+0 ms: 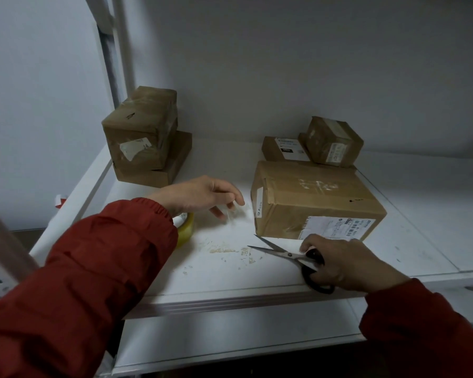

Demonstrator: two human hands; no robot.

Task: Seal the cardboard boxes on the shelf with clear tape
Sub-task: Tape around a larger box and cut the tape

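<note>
At the front edge of the white shelf (230,279), the right hand (347,266) grips the black handles of a pair of scissors (281,253), blades parted and pointing left across the board. Just beyond the blade tips lies a patch of sticky residue (230,251). Farther in, the left hand (200,197), in a red sleeve (107,257), pinches a short strip of clear tape (236,211) between thumb and fingertips above the shelf; a tape roll (186,227) sits half hidden beneath its wrist. Right of that hand stands a large box (311,197), flaps closed. Behind it, a flat labelled box (279,150) touches a small box (333,143). Toward the back left, a taped box (139,129) rests on a flatter box (159,170).
</note>
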